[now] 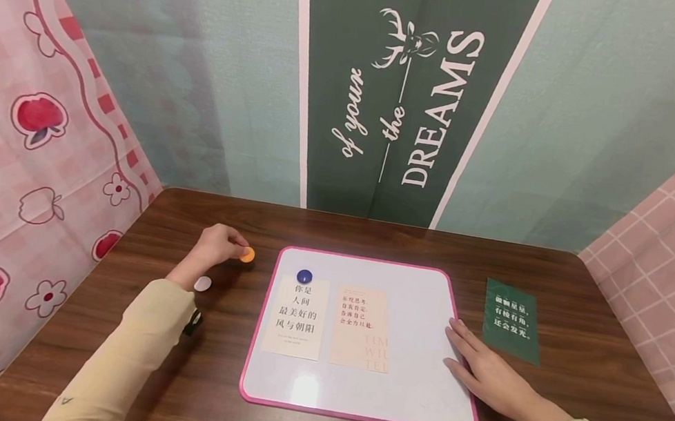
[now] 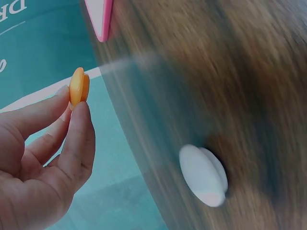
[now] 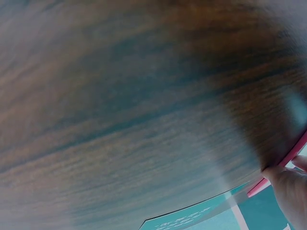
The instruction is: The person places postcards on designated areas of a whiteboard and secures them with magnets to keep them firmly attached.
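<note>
My left hand (image 1: 216, 247) pinches an orange round magnet (image 1: 248, 255) between thumb and fingertips, left of the whiteboard (image 1: 410, 392). In the left wrist view the orange magnet (image 2: 76, 88) stands edge-on between the fingers. A white round magnet (image 2: 201, 175) lies on the table near that wrist. With straight fingers, my right hand (image 1: 490, 375) rests on the pink-framed right edge of the whiteboard. On the board lie a white printed card (image 1: 291, 341) with a blue round magnet (image 1: 304, 276) at its top edge, and a peach printed card (image 1: 353, 344).
A dark green printed card (image 1: 512, 321) lies on the wooden table (image 1: 372, 239) right of the board. Below my left forearm a small dark green object (image 1: 192, 323) is partly hidden. A green cloth backdrop (image 1: 233, 87) hangs behind the table.
</note>
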{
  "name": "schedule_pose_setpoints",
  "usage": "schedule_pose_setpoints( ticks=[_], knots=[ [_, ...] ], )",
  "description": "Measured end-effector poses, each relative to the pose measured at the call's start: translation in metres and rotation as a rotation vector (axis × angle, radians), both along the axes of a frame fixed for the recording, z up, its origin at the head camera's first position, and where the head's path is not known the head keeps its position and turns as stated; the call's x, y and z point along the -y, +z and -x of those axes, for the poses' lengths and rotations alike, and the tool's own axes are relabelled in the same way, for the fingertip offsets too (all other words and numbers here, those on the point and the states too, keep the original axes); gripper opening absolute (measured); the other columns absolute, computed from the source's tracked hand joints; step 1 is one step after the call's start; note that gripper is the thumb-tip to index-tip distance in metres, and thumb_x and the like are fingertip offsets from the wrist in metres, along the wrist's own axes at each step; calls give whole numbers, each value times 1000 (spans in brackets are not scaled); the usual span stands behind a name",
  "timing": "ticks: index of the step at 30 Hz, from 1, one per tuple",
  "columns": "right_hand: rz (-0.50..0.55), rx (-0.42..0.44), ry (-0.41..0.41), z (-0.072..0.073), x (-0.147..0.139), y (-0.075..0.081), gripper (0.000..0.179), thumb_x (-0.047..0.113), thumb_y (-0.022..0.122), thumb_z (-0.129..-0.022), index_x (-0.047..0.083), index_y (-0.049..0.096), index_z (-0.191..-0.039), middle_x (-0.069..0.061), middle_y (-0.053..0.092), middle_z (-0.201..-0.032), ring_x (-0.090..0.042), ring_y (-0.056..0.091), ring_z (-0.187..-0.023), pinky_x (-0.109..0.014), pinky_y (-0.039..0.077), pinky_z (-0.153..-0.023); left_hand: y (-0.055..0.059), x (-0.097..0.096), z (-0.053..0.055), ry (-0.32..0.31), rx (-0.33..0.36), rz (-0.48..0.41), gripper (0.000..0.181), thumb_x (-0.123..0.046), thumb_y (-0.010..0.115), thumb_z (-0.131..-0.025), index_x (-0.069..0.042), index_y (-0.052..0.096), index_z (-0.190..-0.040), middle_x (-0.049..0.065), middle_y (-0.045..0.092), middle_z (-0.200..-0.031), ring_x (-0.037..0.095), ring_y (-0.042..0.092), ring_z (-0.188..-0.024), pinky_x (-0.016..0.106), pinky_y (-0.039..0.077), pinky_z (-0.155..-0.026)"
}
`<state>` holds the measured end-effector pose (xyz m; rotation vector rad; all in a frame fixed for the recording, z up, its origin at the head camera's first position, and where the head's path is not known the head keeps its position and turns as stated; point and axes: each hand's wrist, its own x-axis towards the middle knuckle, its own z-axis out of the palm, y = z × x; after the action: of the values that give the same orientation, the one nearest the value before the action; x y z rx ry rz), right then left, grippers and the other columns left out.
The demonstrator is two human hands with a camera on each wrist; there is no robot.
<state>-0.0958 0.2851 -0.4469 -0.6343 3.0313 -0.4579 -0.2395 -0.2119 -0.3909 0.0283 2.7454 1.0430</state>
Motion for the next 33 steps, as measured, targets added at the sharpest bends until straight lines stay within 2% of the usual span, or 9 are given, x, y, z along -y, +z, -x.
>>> schedule_pose_setpoints(
  ticks=[9, 15, 21, 27, 33],
  knots=[
    [0, 29, -16, 0, 0, 1, 62, 30, 66, -98, -5, 49, -146, -28, 42, -156, -48, 48, -139, -55, 46, -104, 2, -16, -1, -33, -57, 23, 22, -11, 71, -92, 7, 73, -106, 24, 73, -105, 30, 69, -88, 36, 56, -77],
    [2, 25, -13, -1, 1, -1, 61, 31, 65, -99, -4, 49, -146, -28, 42, -155, -48, 48, -138, -55, 47, -104, 5, -31, -5, -40, -73, -12, 18, -8, 72, -92, 7, 73, -102, 23, 72, -101, 27, 69, -82, 29, 54, -71],
    [-2, 21, -18, -1, 0, -1, 61, 30, 66, -98, -5, 49, -146, -28, 43, -155, -47, 48, -139, -55, 47, -104, 11, -47, -9, -58, -86, -31, 16, -6, 72, -92, 7, 73, -100, 22, 72, -97, 30, 67, -83, 27, 52, -69],
    [-5, 18, -17, -1, 0, -1, 61, 30, 65, -98, -5, 49, -146, -28, 42, -155, -47, 48, -138, -55, 47, -104, 15, -60, -10, -89, -110, -35, 13, -5, 73, -90, 6, 74, -98, 19, 73, -92, 19, 60, -74, 23, 48, -65],
    [-2, 10, -13, -1, 1, 1, 61, 30, 66, -98, -5, 49, -145, -28, 43, -155, -47, 48, -138, -55, 48, -104, 16, -71, -11, -105, -120, -33, 13, -4, 73, -90, 5, 75, -99, 19, 73, -95, 20, 59, -76, 25, 51, -67]
  ],
)
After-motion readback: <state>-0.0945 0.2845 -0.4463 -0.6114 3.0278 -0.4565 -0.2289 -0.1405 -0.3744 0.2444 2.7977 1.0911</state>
